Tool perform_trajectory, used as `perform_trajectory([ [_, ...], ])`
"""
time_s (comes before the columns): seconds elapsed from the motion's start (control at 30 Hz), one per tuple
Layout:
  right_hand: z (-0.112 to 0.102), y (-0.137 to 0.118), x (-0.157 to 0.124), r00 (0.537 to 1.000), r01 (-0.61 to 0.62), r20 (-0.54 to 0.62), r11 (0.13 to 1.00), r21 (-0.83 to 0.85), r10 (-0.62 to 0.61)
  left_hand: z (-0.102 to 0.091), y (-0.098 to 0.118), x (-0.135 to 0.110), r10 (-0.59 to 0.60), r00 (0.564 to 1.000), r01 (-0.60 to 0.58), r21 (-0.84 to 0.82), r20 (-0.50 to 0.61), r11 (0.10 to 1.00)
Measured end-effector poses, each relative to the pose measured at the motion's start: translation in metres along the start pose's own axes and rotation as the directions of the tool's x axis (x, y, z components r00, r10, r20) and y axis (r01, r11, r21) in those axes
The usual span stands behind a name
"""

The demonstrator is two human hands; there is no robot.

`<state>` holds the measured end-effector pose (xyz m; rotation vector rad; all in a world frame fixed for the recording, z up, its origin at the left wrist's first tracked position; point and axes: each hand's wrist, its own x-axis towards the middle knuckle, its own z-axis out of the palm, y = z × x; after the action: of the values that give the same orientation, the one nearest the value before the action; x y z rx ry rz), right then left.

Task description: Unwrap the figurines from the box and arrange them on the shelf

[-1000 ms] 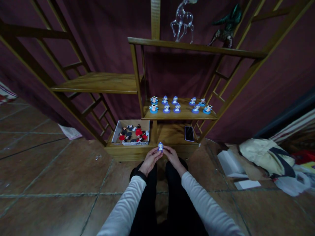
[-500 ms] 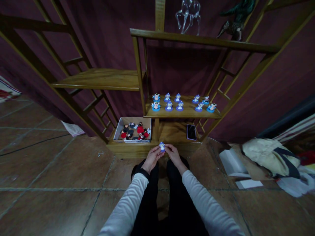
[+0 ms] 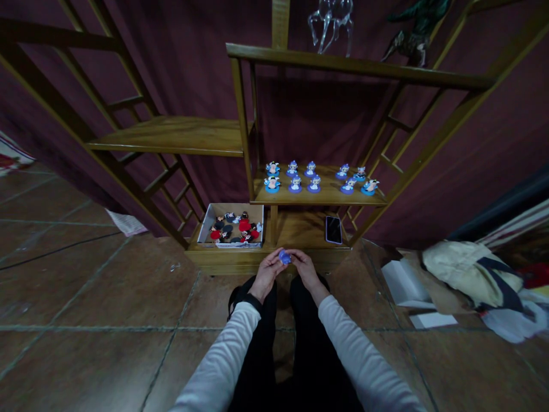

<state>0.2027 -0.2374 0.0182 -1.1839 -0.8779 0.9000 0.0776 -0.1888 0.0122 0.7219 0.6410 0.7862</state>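
Note:
A small purple figurine (image 3: 284, 257) is between my two hands, its round purple base turned toward me. My left hand (image 3: 266, 276) grips it from the left side. The fingers of my right hand (image 3: 305, 269) pinch it from the right. Beyond them, several similar purple-and-white figurines (image 3: 314, 183) stand in two rows on the middle shelf (image 3: 283, 197). Blue-based figurines (image 3: 271, 184) stand at both ends of those rows. A white box (image 3: 206, 229) on the lower shelf, to the left of my hands, holds several red and dark figurines.
A phone (image 3: 333, 229) lies on the lower shelf at the right. Above are a clear glass horse (image 3: 330, 26) and a dark statue (image 3: 414, 34). An upper left shelf (image 3: 171, 136) juts out. Opened white packaging (image 3: 405, 284) and a pale bag (image 3: 469, 272) lie on the floor at right.
The figurine was upright with its front showing; now it is tipped so its purple base shows. Both hands stay around it in nearly the same place.

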Motion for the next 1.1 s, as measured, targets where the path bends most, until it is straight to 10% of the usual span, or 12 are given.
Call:
perform_trajectory([
  [1.1,-0.002,0.013,-0.002,1.000,-0.005,-0.011,0.992,-0.130,0.004,0.002,0.003,-0.002,-0.025,0.999,0.025,0.011,-0.043,1.000],
])
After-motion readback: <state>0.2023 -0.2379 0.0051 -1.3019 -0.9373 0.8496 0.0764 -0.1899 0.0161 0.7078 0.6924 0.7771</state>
